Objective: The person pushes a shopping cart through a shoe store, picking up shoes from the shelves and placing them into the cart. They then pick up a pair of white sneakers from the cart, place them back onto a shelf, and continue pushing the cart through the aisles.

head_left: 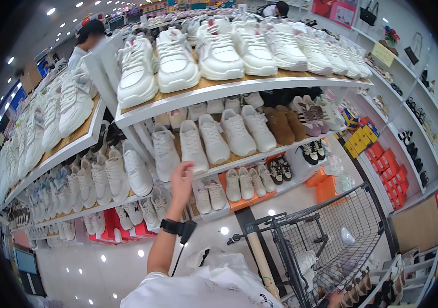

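Observation:
My left hand (181, 179) is raised toward the middle shelf, fingers loosely bent, with nothing seen in it. Its fingertips overlap the toe of a white sneaker (193, 148). Just left of that stands another white sneaker (166, 153), its toe at the shelf edge. A dark band with a small black device (179, 228) is strapped round my left wrist, and a cord hangs from it. Low in the view, my right hand (335, 299) shows only in part, beside the shopping cart (327, 241) and close to a row of brown shoes (357, 287); its fingers are mostly hidden.
Large white sneakers (221, 54) line the top shelf. Brown shoes (280, 123) stand farther right on the middle shelf. Orange-red boxes (387, 169) are stacked at the right wall. A person (88, 38) is beyond the left shelves. White shoes (306, 262) show at the cart.

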Tool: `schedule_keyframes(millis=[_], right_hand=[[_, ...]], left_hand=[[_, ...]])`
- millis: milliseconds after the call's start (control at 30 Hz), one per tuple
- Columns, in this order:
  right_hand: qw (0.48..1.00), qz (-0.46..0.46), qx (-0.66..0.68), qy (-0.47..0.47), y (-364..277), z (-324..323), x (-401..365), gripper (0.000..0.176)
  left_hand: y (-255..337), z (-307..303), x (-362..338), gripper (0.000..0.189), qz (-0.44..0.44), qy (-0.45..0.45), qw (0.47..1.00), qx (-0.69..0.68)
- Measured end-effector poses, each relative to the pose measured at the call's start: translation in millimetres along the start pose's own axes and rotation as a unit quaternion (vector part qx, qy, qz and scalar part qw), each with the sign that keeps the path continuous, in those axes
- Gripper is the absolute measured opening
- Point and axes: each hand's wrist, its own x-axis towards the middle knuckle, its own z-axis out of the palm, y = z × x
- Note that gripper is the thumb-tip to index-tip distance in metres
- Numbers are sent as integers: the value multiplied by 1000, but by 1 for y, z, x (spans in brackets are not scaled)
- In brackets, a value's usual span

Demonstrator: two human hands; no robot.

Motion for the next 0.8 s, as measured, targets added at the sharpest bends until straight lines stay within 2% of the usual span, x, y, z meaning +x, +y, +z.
schedule_keyframes(millis=[33,100,133,167,200,233,267,300,367,433,533,667,700,767,800], right_hand=[[1000,-6,-1,-3,-8,-9,-1,62],[989,63,-66,-120,-38,-35,-7,65],[976,111,-110,-151,-38,-30,-2,69],[976,109,-110,-154,-42,-30,-3,69],[952,71,-235,-183,-43,-31,-7,70],[910,34,-356,-209,-45,-33,-10,72],[902,33,-377,-207,-48,-34,-13,69],[911,47,-360,-199,-51,-34,-16,66],[929,75,-316,-179,-60,-34,-25,60],[947,99,-266,-148,-66,-35,-36,54],[969,120,-198,-90,-78,-36,-57,46],[988,88,-118,48,-101,-47,-76,35],[989,69,-99,86,-117,-56,-76,33],[997,61,-9,51,-222,-125,-78,32],[991,-16,74,106,-239,-126,-68,31]], left_hand=[[-32,-19,7,17,-20,57,998,33],[-77,-60,23,23,48,116,968,216],[-79,-74,33,23,48,119,968,217],[-77,-89,43,27,85,135,948,276],[-80,-104,52,31,120,147,923,334],[-93,-116,64,31,117,145,923,336],[-111,-125,78,32,127,146,905,379],[-128,-133,91,34,138,146,885,420],[-140,-141,106,30,145,125,895,402],[-146,-146,116,26,84,66,890,443],[-157,-152,128,25,102,72,900,418],[-172,-160,142,27,82,36,930,358],[-171,-161,142,28,84,31,928,362],[-167,-163,138,28,81,23,927,365],[-163,-162,137,29,85,35,932,352]])
